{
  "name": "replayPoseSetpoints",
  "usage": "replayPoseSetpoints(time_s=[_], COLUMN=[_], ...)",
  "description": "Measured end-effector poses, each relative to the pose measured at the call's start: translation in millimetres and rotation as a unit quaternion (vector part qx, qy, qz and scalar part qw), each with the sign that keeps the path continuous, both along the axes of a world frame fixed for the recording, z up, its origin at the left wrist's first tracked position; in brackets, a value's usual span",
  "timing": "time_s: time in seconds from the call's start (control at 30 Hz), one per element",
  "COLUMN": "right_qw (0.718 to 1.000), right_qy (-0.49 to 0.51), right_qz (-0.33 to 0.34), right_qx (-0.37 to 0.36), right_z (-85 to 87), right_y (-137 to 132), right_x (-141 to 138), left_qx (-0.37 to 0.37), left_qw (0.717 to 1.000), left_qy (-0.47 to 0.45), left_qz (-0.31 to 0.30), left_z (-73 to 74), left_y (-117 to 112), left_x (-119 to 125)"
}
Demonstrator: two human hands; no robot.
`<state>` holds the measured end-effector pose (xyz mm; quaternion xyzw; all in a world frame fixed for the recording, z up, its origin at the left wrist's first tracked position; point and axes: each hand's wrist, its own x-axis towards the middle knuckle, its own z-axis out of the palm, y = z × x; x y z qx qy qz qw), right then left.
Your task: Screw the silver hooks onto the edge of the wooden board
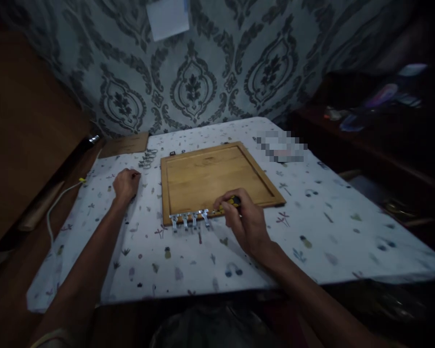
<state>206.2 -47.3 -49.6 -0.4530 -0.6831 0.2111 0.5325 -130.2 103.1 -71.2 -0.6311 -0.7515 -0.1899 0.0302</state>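
A wooden board (210,176) with a raised rim lies on the patterned cloth in the middle of the table. Several metal hooks (190,220) are fixed along its near edge. My right hand (244,220) is closed around a yellow-and-black screwdriver (229,203) at the board's near edge, just right of the hooks. My left hand (126,184) rests on the cloth to the left of the board, its fingers curled into a loose fist; whether it holds anything is hidden. A small pile of loose metal hooks (147,158) lies just beyond that hand.
The table (329,241) carries a white printed cloth and stands against a patterned wall. A brown flat piece (125,144) lies at the back left. A white cable (59,203) hangs off the left edge. Dark furniture with clutter stands at the right.
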Motion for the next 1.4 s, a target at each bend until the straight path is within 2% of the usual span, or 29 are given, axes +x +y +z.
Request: replayPoseSetpoints(time_s=[0.17, 0.37, 0.47, 0.57, 0.6, 0.67, 0.73, 0.8, 0.87, 0.97, 1.07, 1.2, 1.4], right_qw=[1.0, 0.999, 0.999, 0.999, 0.999, 0.999, 0.999, 0.999, 0.999, 0.998, 0.998, 0.997, 0.997], right_qy=[0.02, 0.017, 0.021, 0.03, 0.034, 0.037, 0.037, 0.038, 0.043, 0.052, 0.056, 0.059, 0.057], right_qz=[0.014, 0.011, 0.014, 0.023, 0.027, 0.03, 0.026, 0.022, 0.025, 0.034, 0.036, 0.036, 0.034], right_qx=[-0.015, -0.027, -0.02, -0.006, -0.002, 0.004, 0.01, 0.017, 0.021, 0.018, 0.014, 0.016, 0.028], right_z=[-1.0, -0.9, -1.4, -1.4, -1.4, -1.7, -2.5, -3.5, -4.2, -3.9, -2.6, -2.0, -4.1], right_y=[-0.3, -0.8, -1.6, -1.8, -1.6, -0.8, 0.2, 1.0, 1.1, 0.1, -1.1, -1.2, 0.4], right_x=[-0.3, 0.6, 1.2, 1.5, 1.5, 1.6, 1.8, 2.3, 3.1, 4.9, 6.2, 7.0, 7.5], left_qx=[0.003, 0.022, 0.007, -0.038, -0.053, -0.089, -0.121, -0.165, -0.196, -0.212, -0.206, -0.217, -0.282], left_qw=[1.0, 0.999, 0.995, 0.981, 0.972, 0.927, 0.887, 0.861, 0.848, 0.84, 0.844, 0.852, 0.838], left_qy=[-0.007, -0.039, -0.079, -0.127, -0.147, -0.229, -0.264, -0.281, -0.274, -0.252, -0.237, -0.239, -0.28], left_qz=[0.005, -0.01, -0.063, -0.142, -0.174, -0.284, -0.358, -0.391, -0.41, -0.432, -0.435, -0.411, -0.373], left_z=[1.7, 8.9, 13.3, 19.4, 22.2, 28.5, 34.2, 37.3, 37.6, 34.7, 31.7, 28.9, 25.7], left_y=[0.9, -12.4, -24.9, -44.6, -52.3, -67.5, -79.7, -87.0, -90.2, -91.8, -93.5, -93.8, -86.6], left_x=[4.0, 10.9, 21.2, 44.0, 54.3, 76.6, 98.2, 116.0, 128.2, 137.5, 140.4, 140.9, 141.6])
